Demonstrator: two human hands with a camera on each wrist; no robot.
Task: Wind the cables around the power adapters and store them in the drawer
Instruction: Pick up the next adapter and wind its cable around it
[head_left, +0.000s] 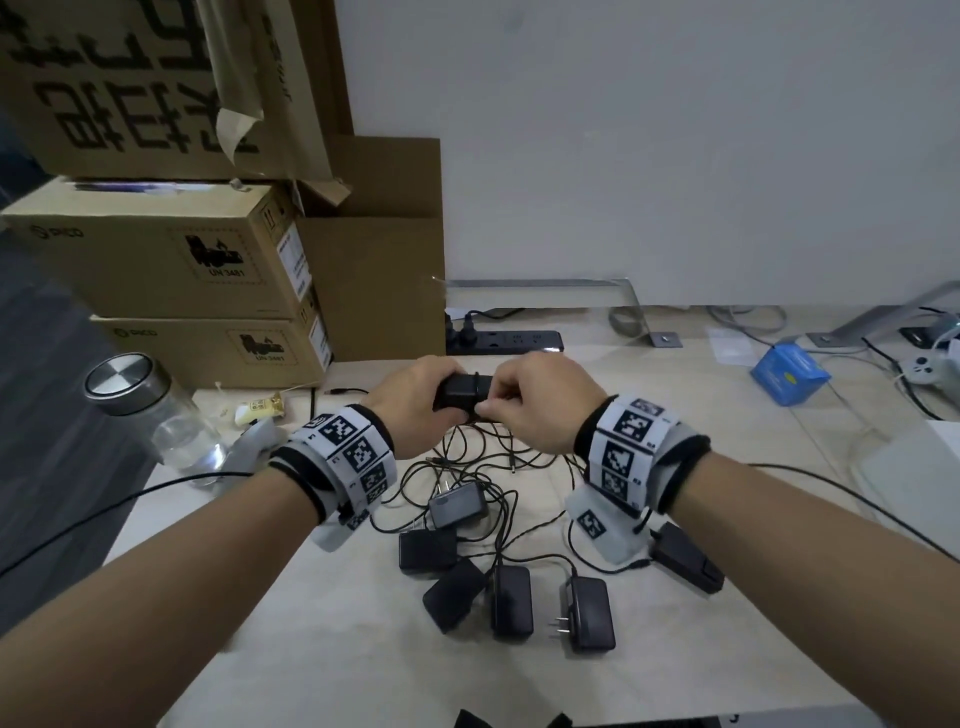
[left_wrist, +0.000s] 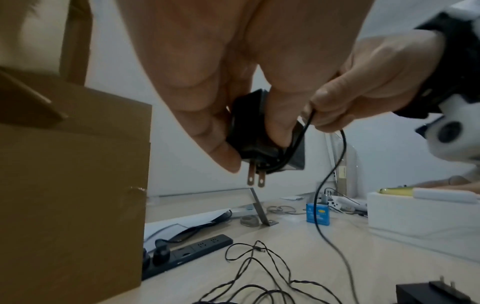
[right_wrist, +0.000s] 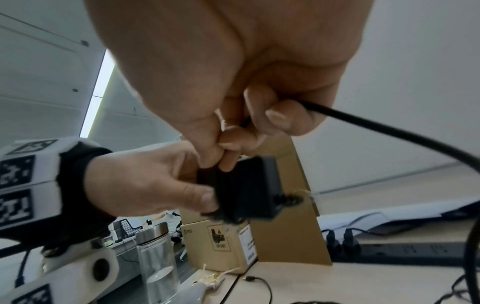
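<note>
My left hand (head_left: 421, 397) grips a black power adapter (head_left: 464, 389) (left_wrist: 255, 131) (right_wrist: 246, 189) above the desk, plug prongs (left_wrist: 255, 176) pointing down. Its black cable (left_wrist: 330, 164) (right_wrist: 389, 131) is pinched by my right hand (head_left: 535, 400) right beside the adapter, with one loop lying round the adapter body. The cable hangs down to a tangle of thin black cables (head_left: 483, 462) on the desk. Several more black adapters (head_left: 511, 597) lie loose on the desk below my wrists. No drawer shows in any view.
Stacked cardboard boxes (head_left: 171, 270) stand at the left, with a glass jar (head_left: 156, 410) with a metal lid in front. A black power strip (head_left: 514, 340) lies at the back by the wall. A blue box (head_left: 787, 371) and a white box (left_wrist: 415, 211) are at the right.
</note>
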